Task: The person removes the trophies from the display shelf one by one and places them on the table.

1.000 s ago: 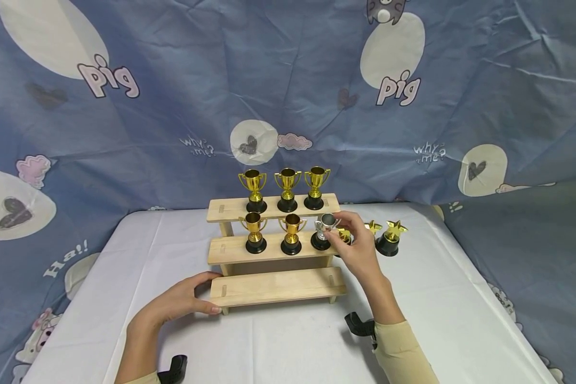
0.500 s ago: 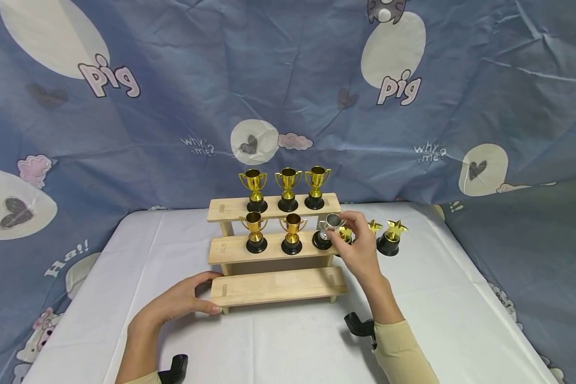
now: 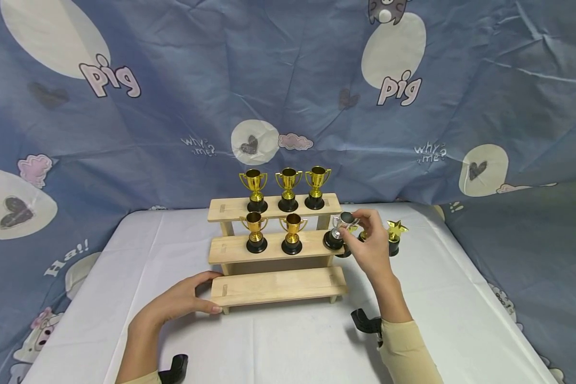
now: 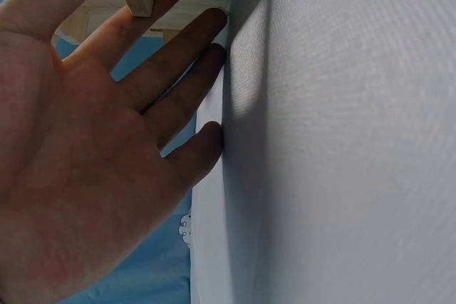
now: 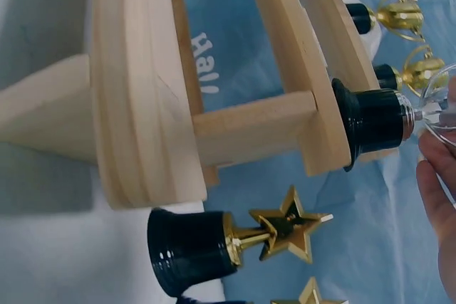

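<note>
My right hand [image 3: 370,248] pinches a small silver trophy cup [image 3: 344,220] by its upper part, at the right end of the middle step. The black base of that silver trophy [image 5: 374,120] is against this step's end in the right wrist view; the cup leans right in the head view. At the left end of the bottom step of the wooden stand [image 3: 278,288], my left hand [image 3: 175,300] holds on, thumb at the front corner and forefinger at the back. Its other fingers [image 4: 174,58] spread out under the stand in the left wrist view.
Three gold trophies [image 3: 288,186] stand along the top step. Two gold-orange trophies [image 3: 292,229] occupy the middle one. Several star trophies [image 3: 396,234] are on the white tablecloth [image 3: 461,309] right of the stand, partly behind my right hand. A blue printed cloth [image 3: 173,106] hangs behind.
My right hand has shifted right with the silver trophy, from beside the second gold-orange trophy to the end of the middle step. The left hand has stayed in place.
</note>
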The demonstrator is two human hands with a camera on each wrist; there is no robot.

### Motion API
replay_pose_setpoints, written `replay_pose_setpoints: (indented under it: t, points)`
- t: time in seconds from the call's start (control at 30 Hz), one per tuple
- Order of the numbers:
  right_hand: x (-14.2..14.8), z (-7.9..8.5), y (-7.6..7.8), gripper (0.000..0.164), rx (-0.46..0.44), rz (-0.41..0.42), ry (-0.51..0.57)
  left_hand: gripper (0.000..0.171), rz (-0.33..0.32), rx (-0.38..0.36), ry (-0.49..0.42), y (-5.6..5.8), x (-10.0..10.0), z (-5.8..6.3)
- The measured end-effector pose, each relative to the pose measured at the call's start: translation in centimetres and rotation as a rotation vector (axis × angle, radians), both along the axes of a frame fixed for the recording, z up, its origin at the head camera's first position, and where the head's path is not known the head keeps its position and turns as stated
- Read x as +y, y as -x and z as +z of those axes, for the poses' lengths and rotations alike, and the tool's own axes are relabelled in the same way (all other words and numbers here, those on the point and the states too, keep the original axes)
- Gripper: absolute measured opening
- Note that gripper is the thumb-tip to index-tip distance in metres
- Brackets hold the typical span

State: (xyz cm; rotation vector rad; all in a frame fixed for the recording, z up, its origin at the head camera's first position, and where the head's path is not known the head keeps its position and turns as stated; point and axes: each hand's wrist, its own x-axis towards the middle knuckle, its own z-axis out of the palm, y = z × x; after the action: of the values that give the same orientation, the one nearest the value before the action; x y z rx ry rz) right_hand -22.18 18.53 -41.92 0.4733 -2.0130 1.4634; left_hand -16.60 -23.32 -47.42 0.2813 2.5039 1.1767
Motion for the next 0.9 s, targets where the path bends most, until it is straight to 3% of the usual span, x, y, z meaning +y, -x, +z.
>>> replay_pose_setpoints:
  t: [0.4,0.63,0.9]
  points:
    - [1.4,0.3,0.1,0.039,-0.048,-0.047,0.011,0.079,0.0,-0.014,0.007,0.0,0.0,0.0]
    - [2.0,1.3,-0.3,0.039,-0.081,-0.091,-0.012,0.08,0.002,-0.018,0.006,0.0,-0.1,-0.1]
    - [3.6,0.8,0.0,0.039,-0.102,-0.089,-0.012,0.08,-0.003,-0.007,0.007,0.0,-0.1,0.0]
